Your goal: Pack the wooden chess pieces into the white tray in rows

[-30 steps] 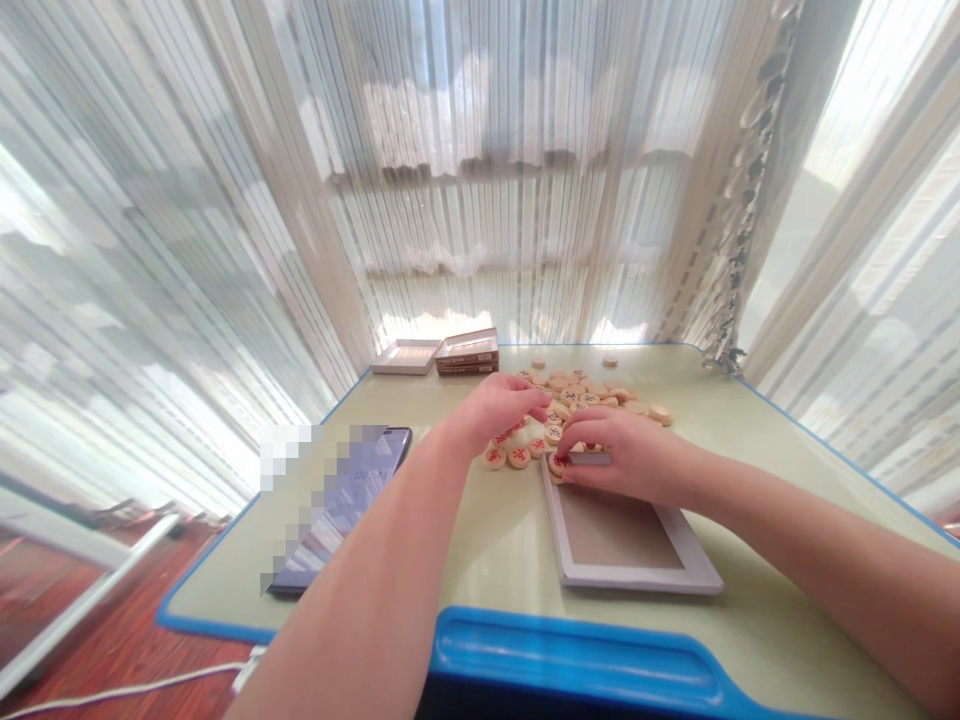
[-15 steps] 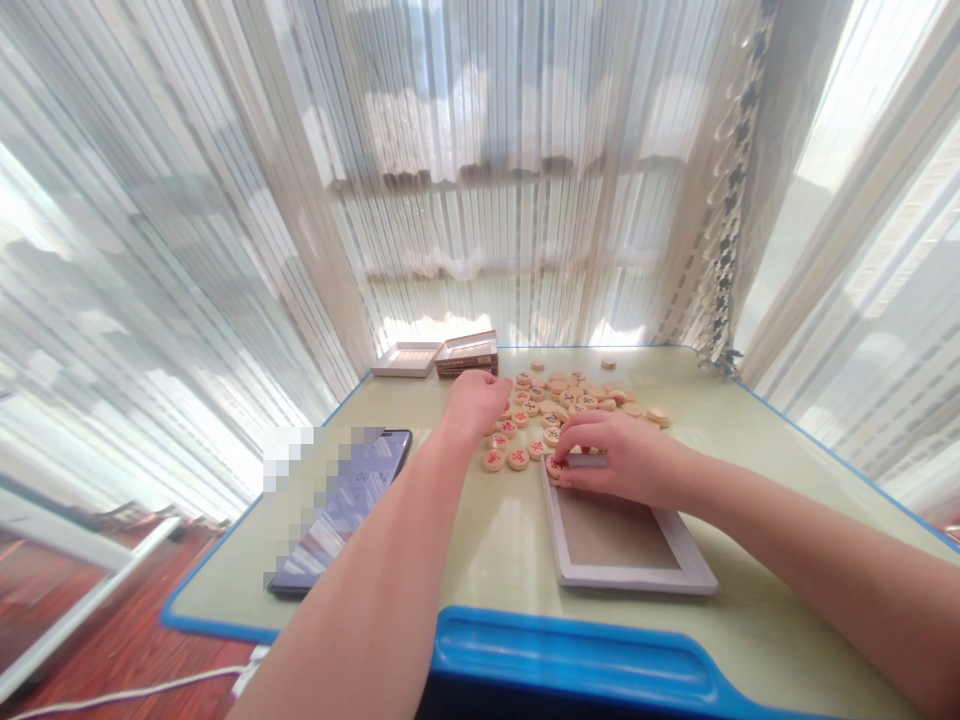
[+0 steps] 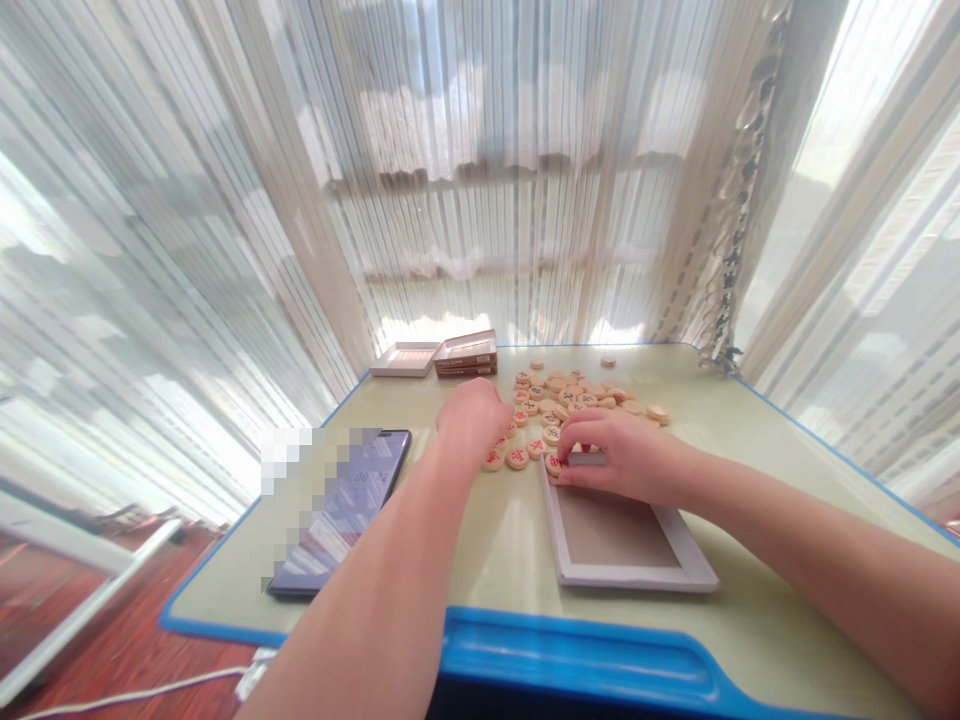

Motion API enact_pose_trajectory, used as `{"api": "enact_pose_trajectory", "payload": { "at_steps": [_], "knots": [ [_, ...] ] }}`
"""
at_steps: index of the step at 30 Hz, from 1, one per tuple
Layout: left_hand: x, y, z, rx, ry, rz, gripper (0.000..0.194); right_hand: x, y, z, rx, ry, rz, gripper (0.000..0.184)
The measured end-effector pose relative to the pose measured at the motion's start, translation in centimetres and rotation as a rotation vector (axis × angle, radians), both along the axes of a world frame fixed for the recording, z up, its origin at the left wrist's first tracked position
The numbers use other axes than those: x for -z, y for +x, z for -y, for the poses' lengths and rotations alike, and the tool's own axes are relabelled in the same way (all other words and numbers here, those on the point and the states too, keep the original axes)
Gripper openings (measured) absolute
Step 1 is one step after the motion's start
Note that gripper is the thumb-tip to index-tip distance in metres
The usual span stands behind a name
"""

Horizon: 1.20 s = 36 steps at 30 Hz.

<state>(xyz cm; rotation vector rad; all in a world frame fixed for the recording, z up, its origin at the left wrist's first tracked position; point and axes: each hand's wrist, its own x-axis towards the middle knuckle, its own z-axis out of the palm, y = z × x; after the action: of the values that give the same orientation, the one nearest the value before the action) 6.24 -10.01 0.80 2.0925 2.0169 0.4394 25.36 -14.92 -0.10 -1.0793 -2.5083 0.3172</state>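
Note:
Round wooden Chinese chess pieces (image 3: 570, 398), marked with red and black characters, lie heaped in the middle of the table. At the pile's left edge is my left hand (image 3: 474, 418), its fingers curled closed; whatever is between the fingertips is hidden. My right hand (image 3: 619, 452) pinches a red-marked chess piece (image 3: 555, 464) at the far left corner of a shallow white-rimmed box tray (image 3: 557, 550). Beneath that piece another edge may show, but I cannot tell. The brown bottom of the tray shows below my right hand.
A phone (image 3: 345, 520) lies to the left. Toward the back left stand a white box lid (image 3: 405, 360) and stacked brown boxes (image 3: 466, 358). Two chess pieces sit apart near the far edge. A blue table rim (image 3: 570, 650) is in front, with a white cable (image 3: 142, 692) lower left.
My left hand has drawn slightly back toward me, from the upper left of the pile to its left side. My right hand stays on the piece at the tray's corner.

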Motion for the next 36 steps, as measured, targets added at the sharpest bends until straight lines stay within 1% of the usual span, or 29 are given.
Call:
{"api": "enact_pose_trajectory", "payload": {
  "at_steps": [7,11,16,22,27,30,33,36],
  "knots": [
    [-0.77,0.24,0.89,0.012,-0.029,-0.121,0.02,-0.11,-0.01,-0.01,0.005,-0.006,0.008,0.013],
    [-0.6,0.19,0.86,0.018,-0.041,-0.168,0.021,-0.05,0.01,0.0,0.034,-0.009,0.012,0.013],
    [-0.19,0.14,0.46,0.034,-0.048,-0.166,0.033,0.08,-0.03,0.0,0.06,0.009,0.008,0.017],
    [-0.47,0.35,0.7,0.069,-0.061,-0.176,0.024,-0.08,0.03,0.03,0.038,0.003,0.023,0.02],
    [-0.13,0.37,0.77,0.114,-0.027,-0.127,0.02,-0.32,0.01,0.13,0.041,-0.035,0.053,0.022],
    [0.11,0.31,0.57,0.134,0.004,-0.057,0.014,-0.43,0.0,0.34,0.055,-0.021,0.059,0.023],
    [-0.02,0.36,0.47,0.194,0.017,0.129,0.016,-0.47,0.03,0.5,0.087,0.018,0.045,0.025],
    [-0.36,0.45,0.62,0.269,-0.071,0.351,0.022,-0.35,0.09,0.38,0.175,0.087,0.022,0.021]
  ]
}}
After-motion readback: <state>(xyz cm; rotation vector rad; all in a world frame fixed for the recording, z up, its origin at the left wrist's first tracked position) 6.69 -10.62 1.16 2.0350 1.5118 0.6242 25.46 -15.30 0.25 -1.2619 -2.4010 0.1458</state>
